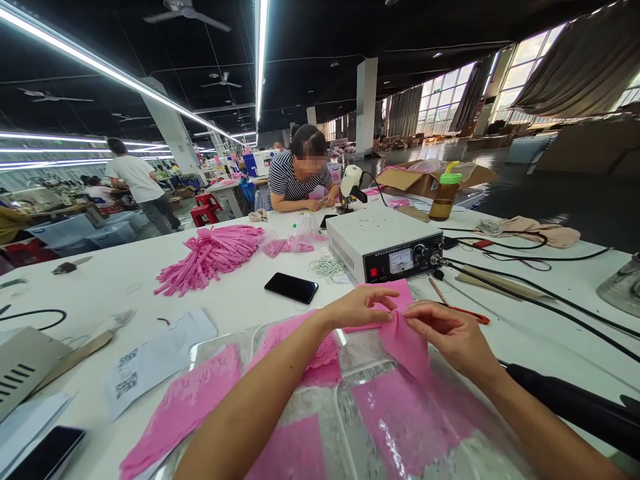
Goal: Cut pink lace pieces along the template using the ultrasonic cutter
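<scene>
A piece of pink fabric (407,347) hangs between my two hands above a clear plastic sheet (365,350). At its upper left edge, my left hand (363,308) has its fingers curved against the cloth. The fingertips of my right hand (447,328) pinch the same cloth from the right. Behind them lies more pink fabric (395,290). Lace-edged pink pieces (323,363) are below my left wrist, and another patterned pink piece (193,407) lies at the left. Flat pink pieces (400,413) show under the plastic nearer to me.
Behind my hands stands a metered control box (400,257) with cables running right. A black phone (291,288) and a pink strap bundle (213,257) lie left of it. Across the table, a person in a striped top (287,177) leans over. A lidded bottle (445,197) stands behind the box.
</scene>
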`<state>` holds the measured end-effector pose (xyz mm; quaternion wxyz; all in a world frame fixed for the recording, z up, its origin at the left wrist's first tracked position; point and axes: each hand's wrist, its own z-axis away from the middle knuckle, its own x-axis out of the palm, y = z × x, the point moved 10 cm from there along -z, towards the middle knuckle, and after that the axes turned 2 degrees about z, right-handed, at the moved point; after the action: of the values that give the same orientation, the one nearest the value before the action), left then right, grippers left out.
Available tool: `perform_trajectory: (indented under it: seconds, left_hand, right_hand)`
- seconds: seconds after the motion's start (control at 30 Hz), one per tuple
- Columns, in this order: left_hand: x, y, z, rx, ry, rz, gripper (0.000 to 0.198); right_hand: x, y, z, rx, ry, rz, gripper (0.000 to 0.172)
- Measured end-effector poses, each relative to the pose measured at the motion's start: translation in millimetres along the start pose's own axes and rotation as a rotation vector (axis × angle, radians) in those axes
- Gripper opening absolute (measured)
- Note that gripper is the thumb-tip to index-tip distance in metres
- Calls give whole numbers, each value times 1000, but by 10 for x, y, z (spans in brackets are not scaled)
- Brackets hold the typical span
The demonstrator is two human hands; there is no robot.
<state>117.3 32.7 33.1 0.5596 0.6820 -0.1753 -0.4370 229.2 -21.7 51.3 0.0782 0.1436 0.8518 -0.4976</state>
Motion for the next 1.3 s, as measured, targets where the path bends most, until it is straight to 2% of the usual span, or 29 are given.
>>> perform_trajectory:
  seconds: [0.17, 0.33, 0.47, 0.6, 0.77, 0.87, 0.97, 1.1, 1.3]
  left_hand:
    - [112, -212, 80, -127, 7, 227, 49]
    - [226, -212, 147, -172, -25, 390, 54]
    - [235, -244, 189, -182, 22, 450, 54]
    - [214, -278, 237, -179, 88, 428, 39]
    - [255, -124, 164, -133, 140, 316, 15]
    - [301, 31, 78, -94, 154, 250, 4]
    - [313, 108, 39, -75, 168, 189, 8]
    - [255, 36, 66, -93, 217, 116, 4]
    - [250, 5, 142, -88, 253, 57, 3]
  right_hand:
    - [-12, 82, 25, 56, -8, -72, 31]
    - [24, 110, 60, 85, -88, -101, 36]
    - [18, 95, 100, 85, -136, -82, 35]
    - [19, 80, 156, 115, -171, -55, 30]
    - [135, 152, 197, 250, -282, -108, 57]
    - [162, 220, 195, 319, -316, -145, 48]
    - [53, 264, 189, 334, -259, -122, 38]
    - [-147, 281, 227, 317, -153, -60, 35]
    - [-233, 190, 280, 248, -116, -37, 33]
